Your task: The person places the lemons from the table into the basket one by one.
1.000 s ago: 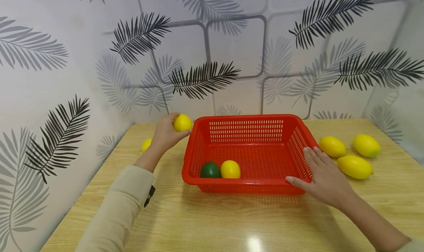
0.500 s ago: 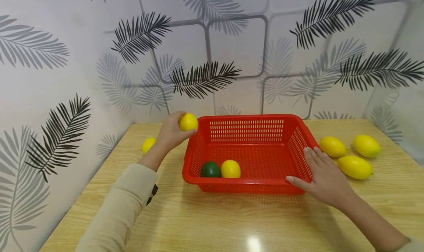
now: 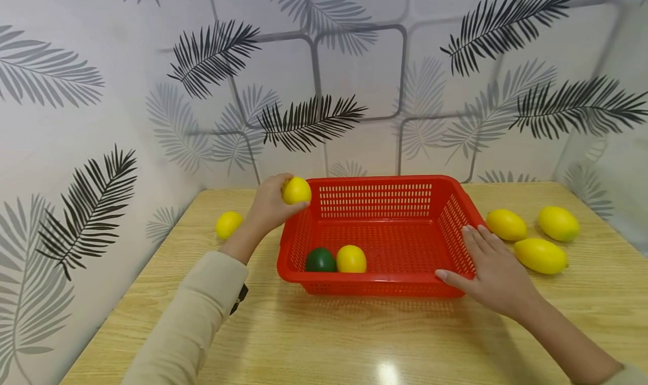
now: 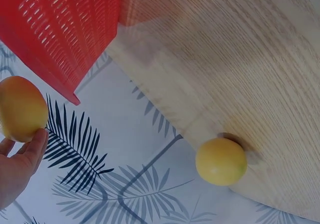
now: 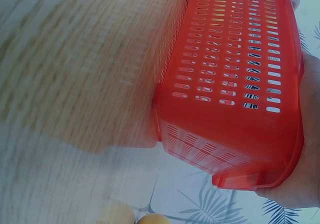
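In the head view my left hand point(image 3: 270, 205) pinches a round yellow fruit point(image 3: 297, 191) between thumb and fingers. It holds the fruit at the red basket's back left corner, overlapping the rim there. The left wrist view shows this yellow fruit point(image 4: 22, 109) resting on the fingertips. My right hand point(image 3: 501, 278) rests on the right front corner of the red plastic basket point(image 3: 379, 278), fingers straight along the side and thumb over the front rim. Inside the basket, a dark green round fruit point(image 3: 320, 260) and a yellow fruit point(image 3: 351, 259) sit side by side at the front left.
Another yellow fruit point(image 3: 229, 224) lies on the wooden table point(image 3: 324, 340) left of the basket, behind my left forearm. To the right lie three lemons point(image 3: 540, 255), close to my right hand. A wall point(image 3: 354, 81) with leaf patterns rises behind the table.
My left hand has moved right with the yellow fruit, from beside the basket to its back left rim. The right hand and the basket have stayed put.
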`<state>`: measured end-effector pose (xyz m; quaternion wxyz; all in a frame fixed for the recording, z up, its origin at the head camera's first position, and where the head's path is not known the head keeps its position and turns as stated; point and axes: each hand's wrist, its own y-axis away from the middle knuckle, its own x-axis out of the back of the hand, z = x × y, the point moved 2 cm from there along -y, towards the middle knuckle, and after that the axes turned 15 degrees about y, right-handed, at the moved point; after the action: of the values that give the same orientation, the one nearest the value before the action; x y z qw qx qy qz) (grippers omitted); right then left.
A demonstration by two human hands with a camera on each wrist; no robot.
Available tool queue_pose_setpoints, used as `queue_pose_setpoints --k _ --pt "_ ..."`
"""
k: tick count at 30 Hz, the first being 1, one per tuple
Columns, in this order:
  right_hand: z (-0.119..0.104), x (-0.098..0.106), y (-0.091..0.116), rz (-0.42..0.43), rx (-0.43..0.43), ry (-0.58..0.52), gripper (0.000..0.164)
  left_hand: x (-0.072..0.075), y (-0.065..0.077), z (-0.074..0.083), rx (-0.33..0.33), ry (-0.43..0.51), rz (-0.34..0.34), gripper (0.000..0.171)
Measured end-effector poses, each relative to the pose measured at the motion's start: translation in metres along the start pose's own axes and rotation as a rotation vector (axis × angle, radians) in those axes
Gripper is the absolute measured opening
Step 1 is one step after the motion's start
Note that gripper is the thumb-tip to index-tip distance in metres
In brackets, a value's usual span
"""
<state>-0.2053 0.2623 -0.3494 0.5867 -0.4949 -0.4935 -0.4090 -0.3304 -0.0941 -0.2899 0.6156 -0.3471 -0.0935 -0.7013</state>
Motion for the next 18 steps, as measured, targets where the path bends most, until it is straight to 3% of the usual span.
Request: queue_pose_setpoints --k 18 --pt "-0.001 0.000 0.000 0.009 -0.002 0.004 0.098 -0.018 -0.001 0.002 -0.042 -0.029 -0.051 0.063"
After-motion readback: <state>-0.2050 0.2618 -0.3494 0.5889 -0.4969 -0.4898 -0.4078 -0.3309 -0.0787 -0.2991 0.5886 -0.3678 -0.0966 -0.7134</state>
